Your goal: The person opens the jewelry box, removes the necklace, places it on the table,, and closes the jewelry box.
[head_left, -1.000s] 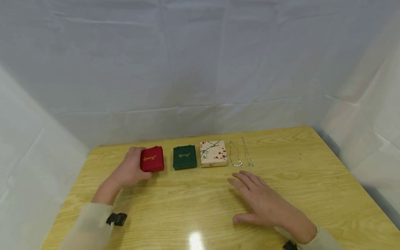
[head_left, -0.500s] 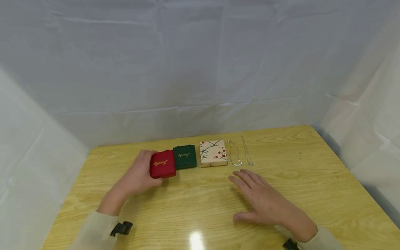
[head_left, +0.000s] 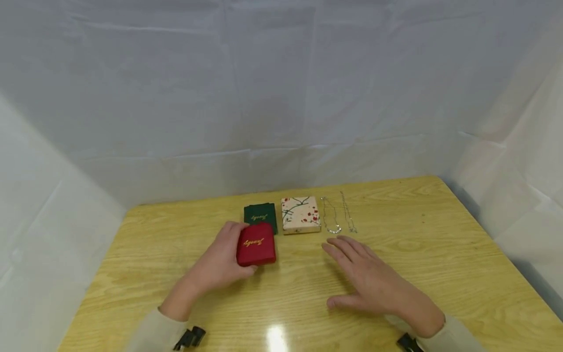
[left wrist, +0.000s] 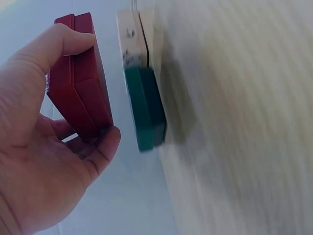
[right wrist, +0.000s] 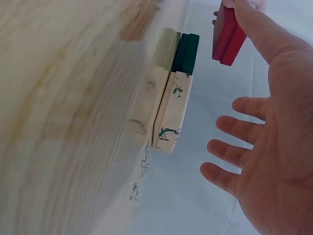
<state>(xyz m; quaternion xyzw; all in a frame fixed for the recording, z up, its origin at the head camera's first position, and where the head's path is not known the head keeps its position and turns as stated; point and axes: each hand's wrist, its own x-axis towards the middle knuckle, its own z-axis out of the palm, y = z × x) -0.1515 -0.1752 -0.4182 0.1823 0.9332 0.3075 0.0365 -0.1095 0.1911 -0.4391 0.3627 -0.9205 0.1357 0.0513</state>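
My left hand (head_left: pixel 220 259) grips a red jewelry box (head_left: pixel 257 244) with gold script on its lid. Thumb and fingers hold its opposite sides, and in the left wrist view the red box is raised off the table. Behind it, partly covered in the head view, lies a green jewelry box (head_left: pixel 260 215) with the same kind of script. A cream box (head_left: pixel 301 215) with a red blossom print sits to the right of the green one. Over the table at right, my right hand (head_left: pixel 374 278) has its fingers extended and holds nothing.
Right of the cream box lie a silver chain with shiny beads (head_left: pixel 333 230) and a second thin chain (head_left: pixel 347 215). The wooden table (head_left: pixel 440 254) has white cloth (head_left: pixel 281 98) hanging behind it and at both sides.
The left hand has carried the red box rightward and nearer the body, from beside the green box to in front of it. The right hand has stayed almost still.
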